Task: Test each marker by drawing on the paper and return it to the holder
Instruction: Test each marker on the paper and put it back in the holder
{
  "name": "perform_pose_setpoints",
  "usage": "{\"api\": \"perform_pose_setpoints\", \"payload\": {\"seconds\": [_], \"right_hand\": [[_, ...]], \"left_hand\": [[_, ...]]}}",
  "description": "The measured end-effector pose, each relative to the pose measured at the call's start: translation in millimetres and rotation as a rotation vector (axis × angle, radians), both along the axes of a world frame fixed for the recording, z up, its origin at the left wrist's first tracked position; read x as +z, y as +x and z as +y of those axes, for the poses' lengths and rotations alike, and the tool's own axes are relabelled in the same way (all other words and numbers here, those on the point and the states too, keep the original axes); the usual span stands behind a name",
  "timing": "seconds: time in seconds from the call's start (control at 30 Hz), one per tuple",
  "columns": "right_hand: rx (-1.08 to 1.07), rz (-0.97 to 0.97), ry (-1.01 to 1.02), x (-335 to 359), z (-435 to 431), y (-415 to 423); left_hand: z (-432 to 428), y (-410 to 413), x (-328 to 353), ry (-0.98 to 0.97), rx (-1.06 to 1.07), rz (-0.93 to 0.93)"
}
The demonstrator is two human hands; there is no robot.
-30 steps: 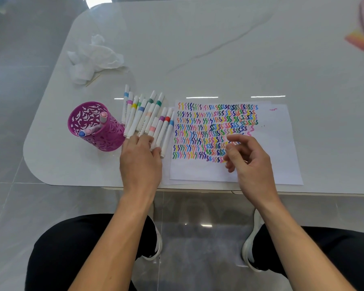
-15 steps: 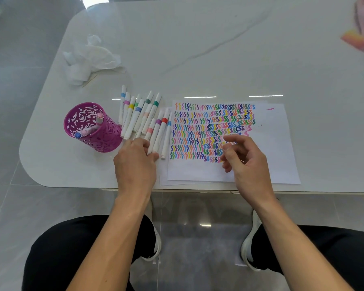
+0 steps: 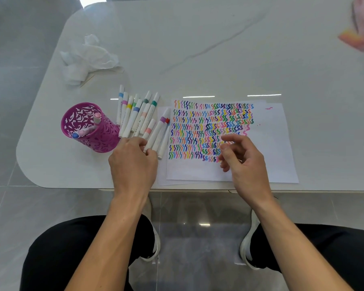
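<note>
Tabletop (image 3: pixel 198 38): white, marbled, rounded corners; it carries everything below.

Paper (image 3: pixel 269 143): white sheets stacked in front of you, long axis left to right, the left part filled with rows of multicoloured zigzag strokes, the right part almost bare.

Tissue (image 3: pixel 86 57): crumpled, white, at the far left, well apart from the paper.

Holder (image 3: pixel 86 127): magenta cut-out cup, tilted with its mouth toward the far left, just left of the loose markers; three markers stand in it, pink and blue caps up.

Markers (image 3: pixel 135 116): about a dozen white barrels with coloured bands, lying side by side between holder and paper, long axes running away from you and fanned a little to the right, near ends toward your hands.

Your left hand (image 3: pixel 132 164): palm down, fingers (image 3: pixel 149 152) closing on the near end of the purple-banded marker (image 3: pixel 158 129).

Your right hand (image 3: pixel 244 162): raised over the paper's lower rows, fingers loosely curled, holding nothing
</note>
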State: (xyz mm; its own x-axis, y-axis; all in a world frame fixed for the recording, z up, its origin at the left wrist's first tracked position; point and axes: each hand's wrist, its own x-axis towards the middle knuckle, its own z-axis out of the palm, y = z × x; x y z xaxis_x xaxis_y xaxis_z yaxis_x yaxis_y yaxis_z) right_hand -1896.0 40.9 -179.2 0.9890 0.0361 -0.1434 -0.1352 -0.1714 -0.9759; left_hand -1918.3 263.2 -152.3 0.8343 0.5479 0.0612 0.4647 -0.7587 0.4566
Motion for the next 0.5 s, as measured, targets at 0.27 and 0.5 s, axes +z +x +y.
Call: {"api": "perform_pose_setpoints", "payload": {"seconds": [0.27,0.5], "right_hand": [[0.009,0.004,0.0,0,-2,1],[0.016,0.038,-0.003,5,-6,2]], "left_hand": [[-22,0,6,-0.224,-0.084,-0.156],[-51,-2,-4,-0.58,-0.205,-0.065]]}}
